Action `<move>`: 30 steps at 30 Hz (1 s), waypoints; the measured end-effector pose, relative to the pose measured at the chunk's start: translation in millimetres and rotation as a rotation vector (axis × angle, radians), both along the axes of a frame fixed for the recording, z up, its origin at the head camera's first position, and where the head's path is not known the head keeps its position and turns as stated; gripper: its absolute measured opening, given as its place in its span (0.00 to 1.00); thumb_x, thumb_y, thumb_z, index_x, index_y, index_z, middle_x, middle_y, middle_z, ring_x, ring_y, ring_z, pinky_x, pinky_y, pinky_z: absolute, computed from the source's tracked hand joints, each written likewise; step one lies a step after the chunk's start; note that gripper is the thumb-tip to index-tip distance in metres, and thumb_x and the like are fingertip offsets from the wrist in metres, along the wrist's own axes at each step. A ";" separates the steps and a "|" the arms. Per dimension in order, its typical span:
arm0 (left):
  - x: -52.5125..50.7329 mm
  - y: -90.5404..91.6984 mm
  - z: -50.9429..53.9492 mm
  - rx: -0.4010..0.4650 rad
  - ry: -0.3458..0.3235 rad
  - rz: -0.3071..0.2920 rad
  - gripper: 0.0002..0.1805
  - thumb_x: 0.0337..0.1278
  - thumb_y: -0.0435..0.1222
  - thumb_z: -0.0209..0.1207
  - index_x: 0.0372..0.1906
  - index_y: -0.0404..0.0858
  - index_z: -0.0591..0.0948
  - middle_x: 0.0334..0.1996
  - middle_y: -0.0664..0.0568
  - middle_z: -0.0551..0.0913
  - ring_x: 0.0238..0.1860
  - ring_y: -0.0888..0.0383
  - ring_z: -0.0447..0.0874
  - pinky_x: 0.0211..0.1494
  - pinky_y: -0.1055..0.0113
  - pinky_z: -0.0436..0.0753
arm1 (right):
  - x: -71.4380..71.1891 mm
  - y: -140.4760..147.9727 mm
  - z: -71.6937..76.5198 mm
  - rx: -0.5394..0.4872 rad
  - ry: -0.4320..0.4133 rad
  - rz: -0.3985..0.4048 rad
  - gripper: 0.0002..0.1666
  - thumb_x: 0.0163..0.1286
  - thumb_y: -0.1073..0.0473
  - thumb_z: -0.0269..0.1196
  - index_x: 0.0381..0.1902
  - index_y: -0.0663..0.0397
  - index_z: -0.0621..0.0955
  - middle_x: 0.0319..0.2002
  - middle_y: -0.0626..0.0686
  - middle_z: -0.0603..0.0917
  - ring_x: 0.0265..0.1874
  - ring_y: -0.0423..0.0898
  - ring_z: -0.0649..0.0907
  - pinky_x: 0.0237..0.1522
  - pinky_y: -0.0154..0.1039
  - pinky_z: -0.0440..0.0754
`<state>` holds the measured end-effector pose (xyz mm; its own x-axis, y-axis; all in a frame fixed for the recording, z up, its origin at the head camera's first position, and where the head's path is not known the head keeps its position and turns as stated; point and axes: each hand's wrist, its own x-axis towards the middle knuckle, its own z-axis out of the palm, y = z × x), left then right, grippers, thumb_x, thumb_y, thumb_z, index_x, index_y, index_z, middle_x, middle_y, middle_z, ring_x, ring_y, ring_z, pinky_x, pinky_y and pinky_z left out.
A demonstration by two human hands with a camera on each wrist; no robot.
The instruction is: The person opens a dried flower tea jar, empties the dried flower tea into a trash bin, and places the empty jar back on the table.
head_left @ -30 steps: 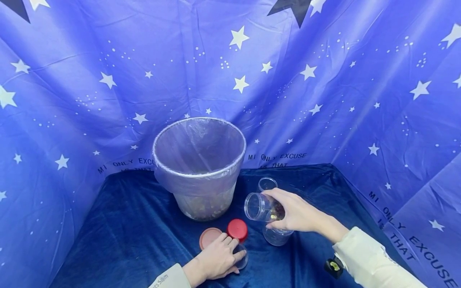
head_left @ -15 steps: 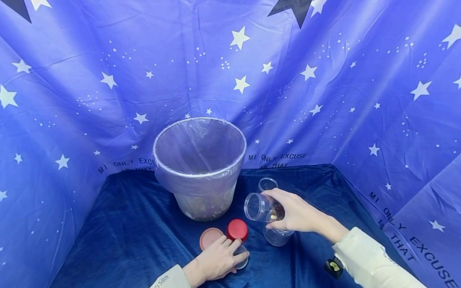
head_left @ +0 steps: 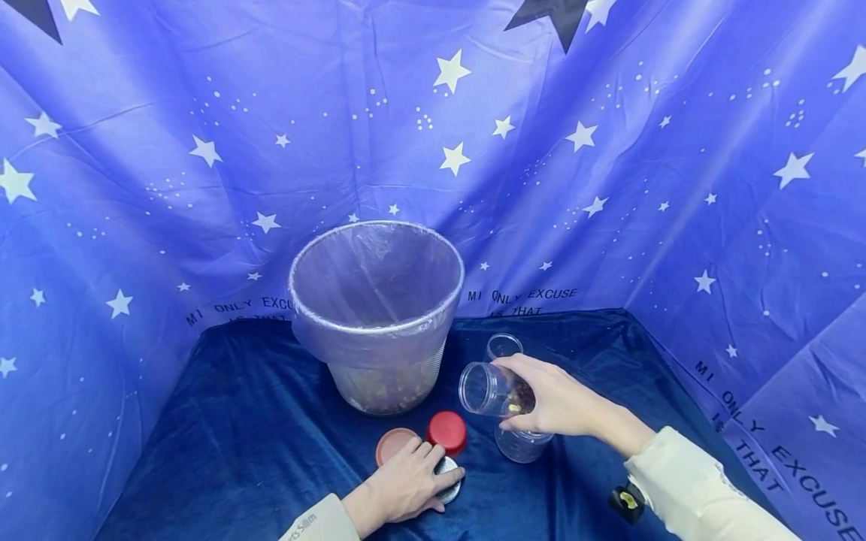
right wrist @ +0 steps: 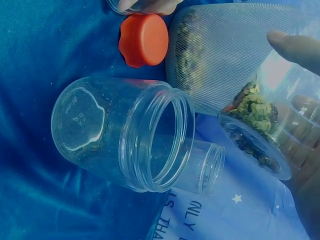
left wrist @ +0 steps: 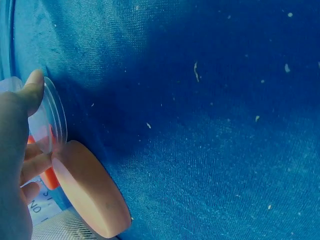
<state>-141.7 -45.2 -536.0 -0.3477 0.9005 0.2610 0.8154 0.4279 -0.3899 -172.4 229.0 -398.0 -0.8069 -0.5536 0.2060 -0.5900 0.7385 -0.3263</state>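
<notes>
My left hand (head_left: 406, 485) rests low over the cloth, its thumb and fingers pinching a clear round lid (left wrist: 56, 112) by the edge. Beside those fingers lie a pale orange lid (head_left: 395, 446) and a bright red lid (head_left: 446, 432). To the right, my right hand (head_left: 564, 397) grips a clear jar (head_left: 482, 388) tipped on its side, mouth pointing left. Dried, leafy bits (right wrist: 255, 112) sit near the base of that jar. Under it stands a wide clear jar (right wrist: 107, 125) without a lid, and a narrower clear jar (head_left: 504, 345) is behind.
A mesh bin (head_left: 379, 376) lined with a clear plastic bag stands at the back centre, with crumbly matter at its bottom. Dark blue cloth (head_left: 223, 436) covers the table, and starry blue curtains (head_left: 352, 113) enclose it. Small pale specks dot the cloth.
My left fingers have shifted slightly on the clear lid, which now looks silvery in the head view. The right hand and its tipped jar have stayed in place.
</notes>
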 end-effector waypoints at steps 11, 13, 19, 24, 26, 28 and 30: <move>0.4 -1.9 -1.9 0.020 -0.023 -0.016 0.28 0.54 0.64 0.56 0.60 0.62 0.78 0.43 0.57 0.78 0.36 0.62 0.75 0.42 0.67 0.70 | 0.0 0.1 1.4 0.004 -0.008 -0.008 0.48 0.45 0.43 0.78 0.63 0.49 0.74 0.53 0.46 0.82 0.49 0.43 0.82 0.50 0.46 0.82; 0.2 -1.7 -1.1 0.015 -0.030 -0.015 0.28 0.55 0.63 0.56 0.60 0.62 0.78 0.43 0.57 0.78 0.36 0.61 0.76 0.43 0.67 0.71 | -0.2 0.0 1.1 0.006 -0.010 -0.008 0.48 0.45 0.43 0.78 0.64 0.49 0.74 0.54 0.46 0.82 0.50 0.43 0.82 0.50 0.46 0.82; 0.8 -0.9 2.7 -0.028 -0.058 -0.009 0.26 0.59 0.61 0.54 0.61 0.61 0.77 0.43 0.57 0.78 0.38 0.61 0.76 0.45 0.67 0.72 | -0.4 -1.5 0.2 0.004 -0.039 -0.008 0.48 0.47 0.42 0.77 0.65 0.48 0.74 0.58 0.50 0.81 0.52 0.45 0.82 0.52 0.48 0.82; 2.8 2.5 7.3 -0.070 -0.128 0.034 0.26 0.58 0.61 0.58 0.61 0.61 0.76 0.42 0.57 0.78 0.39 0.61 0.77 0.45 0.67 0.72 | -0.1 -2.3 0.5 0.003 -0.037 -0.009 0.48 0.47 0.42 0.77 0.64 0.49 0.74 0.58 0.50 0.81 0.52 0.45 0.82 0.52 0.49 0.82; 3.8 4.7 9.0 -0.078 -0.170 0.060 0.26 0.57 0.60 0.60 0.61 0.61 0.76 0.43 0.56 0.78 0.39 0.60 0.77 0.44 0.67 0.71 | 0.0 -2.4 0.7 0.003 -0.032 -0.011 0.47 0.46 0.42 0.78 0.64 0.49 0.74 0.58 0.49 0.81 0.52 0.45 0.82 0.52 0.49 0.82; 5.1 6.6 9.9 -0.085 -0.198 0.087 0.26 0.56 0.59 0.61 0.60 0.62 0.76 0.43 0.56 0.78 0.40 0.60 0.77 0.44 0.67 0.71 | -0.1 -2.6 0.9 0.003 -0.029 -0.013 0.47 0.46 0.43 0.78 0.64 0.49 0.74 0.58 0.49 0.81 0.52 0.45 0.83 0.51 0.48 0.82; 6.4 7.9 9.8 -0.087 -0.216 0.111 0.26 0.56 0.59 0.61 0.60 0.62 0.76 0.44 0.56 0.77 0.40 0.59 0.77 0.43 0.67 0.71 | -0.4 -2.9 0.9 0.004 -0.027 -0.013 0.47 0.46 0.43 0.78 0.64 0.48 0.74 0.57 0.49 0.81 0.52 0.45 0.82 0.51 0.48 0.82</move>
<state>-135.3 -37.3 -526.1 -0.4846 0.8698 0.0933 0.8338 0.4915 -0.2513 -172.8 226.1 -397.0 -0.8192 -0.5438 0.1820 -0.5714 0.7472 -0.3394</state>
